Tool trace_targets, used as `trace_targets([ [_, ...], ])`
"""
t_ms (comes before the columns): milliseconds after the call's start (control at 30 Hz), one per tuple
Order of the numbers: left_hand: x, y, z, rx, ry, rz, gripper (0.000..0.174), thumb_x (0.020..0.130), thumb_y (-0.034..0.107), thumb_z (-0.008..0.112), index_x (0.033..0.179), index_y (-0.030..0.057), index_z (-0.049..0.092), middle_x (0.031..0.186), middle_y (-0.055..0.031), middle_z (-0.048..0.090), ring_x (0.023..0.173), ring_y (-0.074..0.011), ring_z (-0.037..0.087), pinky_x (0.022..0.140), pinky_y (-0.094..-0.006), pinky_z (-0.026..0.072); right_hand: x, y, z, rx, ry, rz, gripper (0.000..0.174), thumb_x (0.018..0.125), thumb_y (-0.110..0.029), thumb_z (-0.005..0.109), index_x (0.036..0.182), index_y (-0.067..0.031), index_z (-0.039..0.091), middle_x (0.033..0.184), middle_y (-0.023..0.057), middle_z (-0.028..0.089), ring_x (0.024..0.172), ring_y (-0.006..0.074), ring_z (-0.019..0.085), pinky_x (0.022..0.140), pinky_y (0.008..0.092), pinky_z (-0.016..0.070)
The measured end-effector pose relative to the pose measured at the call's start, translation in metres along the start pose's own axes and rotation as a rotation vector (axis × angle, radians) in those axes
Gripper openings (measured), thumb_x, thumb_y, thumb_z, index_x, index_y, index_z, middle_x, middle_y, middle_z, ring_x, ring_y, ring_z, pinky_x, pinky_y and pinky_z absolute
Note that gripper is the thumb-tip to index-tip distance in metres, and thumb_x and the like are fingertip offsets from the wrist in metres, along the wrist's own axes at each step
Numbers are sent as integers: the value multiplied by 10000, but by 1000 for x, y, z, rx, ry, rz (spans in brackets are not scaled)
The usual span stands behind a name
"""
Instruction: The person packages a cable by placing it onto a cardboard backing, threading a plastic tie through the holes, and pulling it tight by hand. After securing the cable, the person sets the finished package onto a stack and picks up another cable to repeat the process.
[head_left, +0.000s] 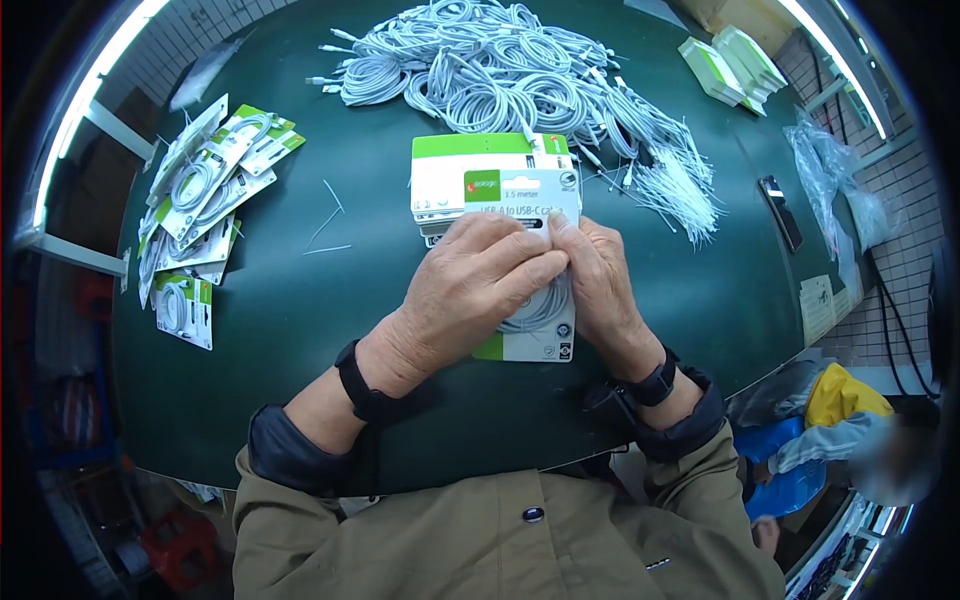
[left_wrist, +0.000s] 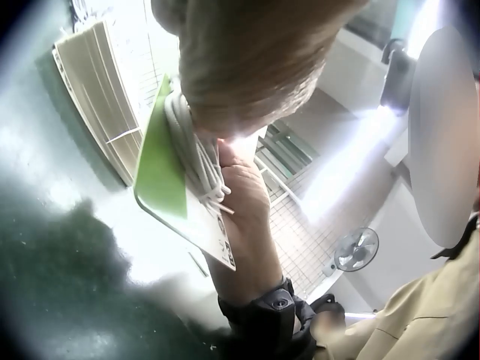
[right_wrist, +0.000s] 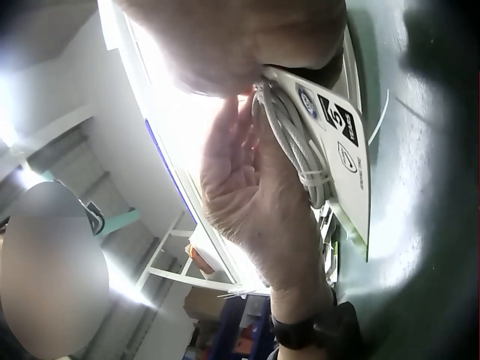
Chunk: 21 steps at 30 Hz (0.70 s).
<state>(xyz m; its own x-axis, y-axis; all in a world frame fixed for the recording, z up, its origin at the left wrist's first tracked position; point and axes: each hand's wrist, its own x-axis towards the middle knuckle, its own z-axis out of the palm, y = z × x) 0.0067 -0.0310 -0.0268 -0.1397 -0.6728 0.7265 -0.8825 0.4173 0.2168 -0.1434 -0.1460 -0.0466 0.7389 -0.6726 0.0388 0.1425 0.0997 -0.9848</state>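
A white and green packaging card [head_left: 540, 348], printed "USB-A to USB-C cable", stands tilted between both hands over the table. A coiled white cable [head_left: 537, 309] lies against its face, tied with a strip near its end in the right wrist view. My left hand [head_left: 480, 272] reaches across the card's front with curled fingers, gripping the cable and card and hiding much of the coil. At the card's right edge, my right hand [head_left: 600, 282] pinches it, thumb on the front near the printed text. Just behind stands a stack of similar cards [head_left: 435, 175].
A large heap of white coiled cables [head_left: 490, 75] covers the back, with a bundle of white ties [head_left: 675, 195] beside it. Carded cables [head_left: 210, 190] pile up at left. A phone [head_left: 780, 213], plastic bags [head_left: 825, 175] and green-white card stacks [head_left: 735, 68] are at right.
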Motion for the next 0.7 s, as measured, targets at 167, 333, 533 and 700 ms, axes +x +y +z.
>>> trace_targets([
  [167, 1, 3, 0, 113, 35, -4, 377, 763, 45, 753, 1138, 28, 712, 1117, -109, 747, 952, -278, 710, 845, -414, 580, -2, -7, 10, 2, 132, -62, 398, 1118, -245, 495, 1082, 79, 722, 920, 80, 746, 804, 79, 647, 718, 267, 545],
  [333, -2, 9, 5, 129, 59, 33, 364, 758, 55, 762, 1116, 19, 711, 1124, -134, 749, 918, -293, 719, 811, -413, 594, -7, -9, 9, 1, 125, -65, 385, 1120, -241, 497, 1100, 71, 721, 939, 74, 747, 816, 73, 645, 711, 260, 542],
  [533, -5, -7, 8, -67, 79, -99, 349, 776, 30, 783, 1119, 33, 717, 1174, -127, 745, 1000, -316, 715, 873, -425, 589, 0, -6, 3, 9, 112, -35, 413, 1133, -274, 489, 1122, 74, 711, 973, 88, 751, 819, 73, 657, 702, 251, 545],
  [700, 12, 1, -26, -109, 45, -104, 416, 748, 32, 844, 1146, 94, 743, 1222, -78, 749, 1139, -320, 670, 986, -445, 559, 6, -19, -1, 135, 168, -33, 419, 1134, -285, 485, 1178, 79, 687, 1026, 108, 761, 857, 94, 695, 746, 248, 572],
])
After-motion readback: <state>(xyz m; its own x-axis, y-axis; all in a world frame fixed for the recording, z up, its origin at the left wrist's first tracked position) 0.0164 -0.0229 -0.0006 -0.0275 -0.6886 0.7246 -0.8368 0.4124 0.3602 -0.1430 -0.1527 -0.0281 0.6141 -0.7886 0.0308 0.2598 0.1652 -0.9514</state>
